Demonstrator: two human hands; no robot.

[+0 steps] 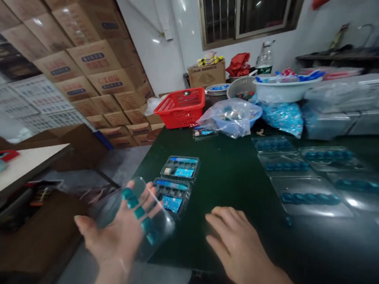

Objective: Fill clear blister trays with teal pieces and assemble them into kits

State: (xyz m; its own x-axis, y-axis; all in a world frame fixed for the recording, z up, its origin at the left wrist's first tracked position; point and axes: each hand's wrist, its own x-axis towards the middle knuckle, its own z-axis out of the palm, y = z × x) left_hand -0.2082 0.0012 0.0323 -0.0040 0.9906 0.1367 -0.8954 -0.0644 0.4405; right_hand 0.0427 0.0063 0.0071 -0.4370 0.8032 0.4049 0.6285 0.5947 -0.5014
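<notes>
Left hand (113,241) cradling a clear blister tray (161,229) of blue pods (146,225) on open fingers (90,223); right hand (239,244) resting released on the table (233,178); two packed trays (180,168) lying beside several trays (283,162) holding only blue pods.

A small packing workshop — stacked cartons (92,75) rise left of the green workbench (226,178), with plastic blister trays (283,164) spread across its top.

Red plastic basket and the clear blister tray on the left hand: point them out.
Red plastic basket (180,116): head view, on its front wall.
Clear blister tray (161,236): head view, on its bare lower edge.
</notes>
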